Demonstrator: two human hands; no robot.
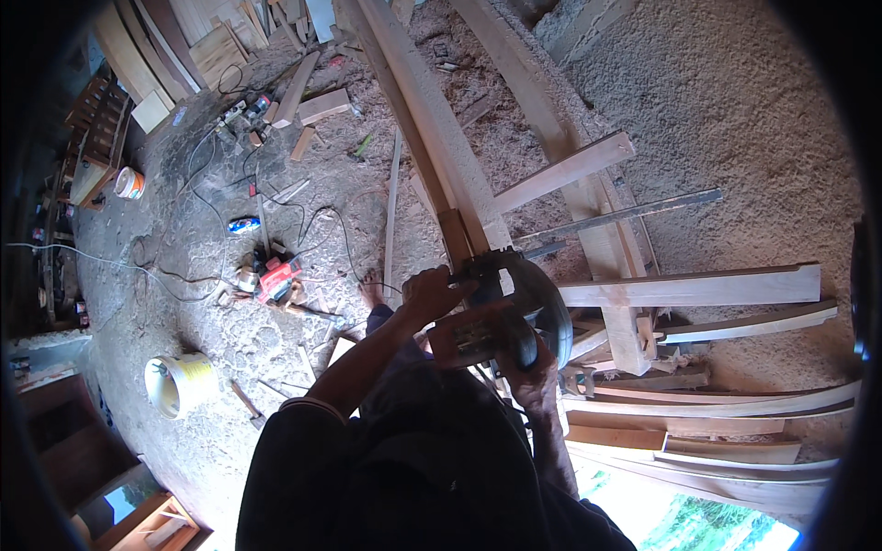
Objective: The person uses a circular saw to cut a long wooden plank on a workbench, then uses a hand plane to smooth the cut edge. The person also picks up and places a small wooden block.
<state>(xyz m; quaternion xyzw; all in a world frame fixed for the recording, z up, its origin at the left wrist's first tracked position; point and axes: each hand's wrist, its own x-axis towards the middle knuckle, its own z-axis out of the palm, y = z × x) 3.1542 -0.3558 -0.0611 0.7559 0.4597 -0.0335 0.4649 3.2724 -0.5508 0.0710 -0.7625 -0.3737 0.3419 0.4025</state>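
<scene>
A circular saw [473, 337] with a dark rounded guard sits at the near end of a long wooden beam [432, 119]. My right hand [533, 372] is wrapped round the saw's rear handle. At the saw's front left, my left hand [438, 296] has its fingers curled against the front part; the fingertips are partly hidden. The beam runs away from me, with a short wood block [453, 235] along its left side next to the saw. The blade and the cut itself cannot be seen.
Boards [689, 286] stick out to the right, above stacked planks [717, 401]. On the dusty floor at left lie a red power tool [278, 279], cords, a blue can [244, 225], a hammer [246, 402] and a white bucket [188, 386]. A rough wall [735, 119] rises at right.
</scene>
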